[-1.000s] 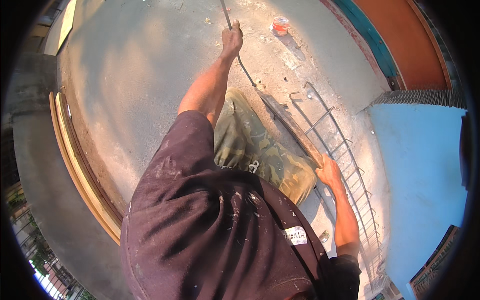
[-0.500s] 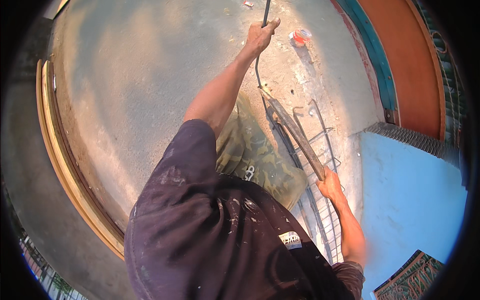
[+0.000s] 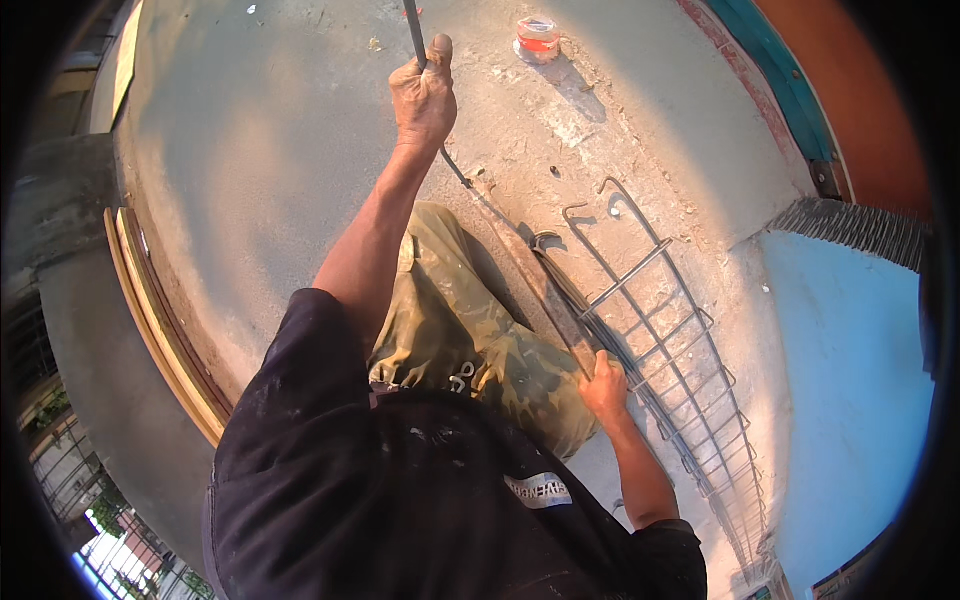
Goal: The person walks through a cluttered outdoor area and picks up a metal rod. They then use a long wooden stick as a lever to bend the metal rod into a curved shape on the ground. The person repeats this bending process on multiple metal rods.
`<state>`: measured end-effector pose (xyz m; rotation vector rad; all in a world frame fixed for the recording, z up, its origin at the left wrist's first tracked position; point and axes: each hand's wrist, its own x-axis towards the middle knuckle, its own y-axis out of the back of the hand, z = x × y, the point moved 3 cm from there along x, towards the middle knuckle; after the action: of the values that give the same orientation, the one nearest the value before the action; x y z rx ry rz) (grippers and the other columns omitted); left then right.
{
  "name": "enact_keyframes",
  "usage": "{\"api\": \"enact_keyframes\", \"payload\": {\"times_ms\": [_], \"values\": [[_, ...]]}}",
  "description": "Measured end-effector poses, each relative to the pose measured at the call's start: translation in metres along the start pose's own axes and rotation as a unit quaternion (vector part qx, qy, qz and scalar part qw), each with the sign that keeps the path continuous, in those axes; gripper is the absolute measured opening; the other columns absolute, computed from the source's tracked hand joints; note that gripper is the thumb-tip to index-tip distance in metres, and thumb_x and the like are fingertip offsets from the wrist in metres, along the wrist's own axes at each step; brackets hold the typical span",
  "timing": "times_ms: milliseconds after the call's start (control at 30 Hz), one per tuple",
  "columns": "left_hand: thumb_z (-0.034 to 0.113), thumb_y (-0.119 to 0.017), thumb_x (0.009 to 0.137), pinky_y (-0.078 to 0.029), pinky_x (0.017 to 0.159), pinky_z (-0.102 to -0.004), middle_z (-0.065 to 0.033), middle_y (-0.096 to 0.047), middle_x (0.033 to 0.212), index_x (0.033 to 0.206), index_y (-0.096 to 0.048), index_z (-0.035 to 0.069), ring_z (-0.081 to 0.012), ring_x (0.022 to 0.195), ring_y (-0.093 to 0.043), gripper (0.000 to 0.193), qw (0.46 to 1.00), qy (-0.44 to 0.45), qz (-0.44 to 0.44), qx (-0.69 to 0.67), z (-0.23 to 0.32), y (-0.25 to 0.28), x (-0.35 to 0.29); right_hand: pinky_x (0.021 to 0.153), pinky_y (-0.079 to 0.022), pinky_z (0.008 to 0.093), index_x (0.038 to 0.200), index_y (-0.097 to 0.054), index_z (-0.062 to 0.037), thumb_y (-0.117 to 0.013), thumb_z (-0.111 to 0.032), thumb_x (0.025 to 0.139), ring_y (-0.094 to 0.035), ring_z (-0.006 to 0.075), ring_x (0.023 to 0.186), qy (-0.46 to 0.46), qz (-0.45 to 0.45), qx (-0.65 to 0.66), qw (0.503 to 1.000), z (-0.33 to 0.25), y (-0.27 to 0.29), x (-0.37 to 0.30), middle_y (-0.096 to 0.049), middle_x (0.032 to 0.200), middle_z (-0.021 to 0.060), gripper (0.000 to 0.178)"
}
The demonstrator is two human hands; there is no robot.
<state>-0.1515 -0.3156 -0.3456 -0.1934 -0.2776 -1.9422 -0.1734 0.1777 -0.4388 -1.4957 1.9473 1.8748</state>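
Clearly, the cage [image 3: 629,277], a long frame of dark rods with thin crosspieces, lies on the floor [image 3: 250,200] with two hooked ends pointing away from the person. Just left of the cage runs the bar [image 3: 543,302], a narrow brownish strip slanting from the right hand [image 3: 604,388] outward to the left. That hand is closed around the bar's near end, right beside the cage's left edge, the forearm reaching it from nearer the person. Between bar and cage lies a bundle [image 3: 575,298] of dark rods.

The left hand [image 3: 424,100] is up and to the left of the cage, beyond its hooked ends, and is clenched round the rod [image 3: 414,33], thumb upward. The rod's lower end comes down to the bar's far tip, left of the cage (whether the two are joined, I cannot tell).

Camouflage trousers [image 3: 530,370] show left of the cage, with the dark shirt [image 3: 400,500] nearer the person. Beyond the cage's hooked ends stands a red and white tub [image 3: 537,40], casting a shadow. To the cage's right is the blue wall [image 3: 850,350]; well to its left lie pale planks [image 3: 165,330].
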Motion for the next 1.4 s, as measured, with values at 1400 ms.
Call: {"api": "enact_keyframes", "payload": {"times_ms": [1400], "values": [[0.044,-0.057,0.097,-0.027,0.048,-0.0299,0.0057,-0.036,0.056,0.057,-0.04,0.01,-0.0074,0.056,-0.033,0.056,0.992,0.112,0.049,-0.011,-0.025,0.055,-0.004,0.068,-0.051,0.0544,0.101,-0.049,-0.0018,-0.078,-0.017,0.071,-0.065,0.0469,0.077,0.032,0.06,-0.054,0.996,-0.051,0.007,-0.004,-0.065,0.076,0.0274,0.044]]}}
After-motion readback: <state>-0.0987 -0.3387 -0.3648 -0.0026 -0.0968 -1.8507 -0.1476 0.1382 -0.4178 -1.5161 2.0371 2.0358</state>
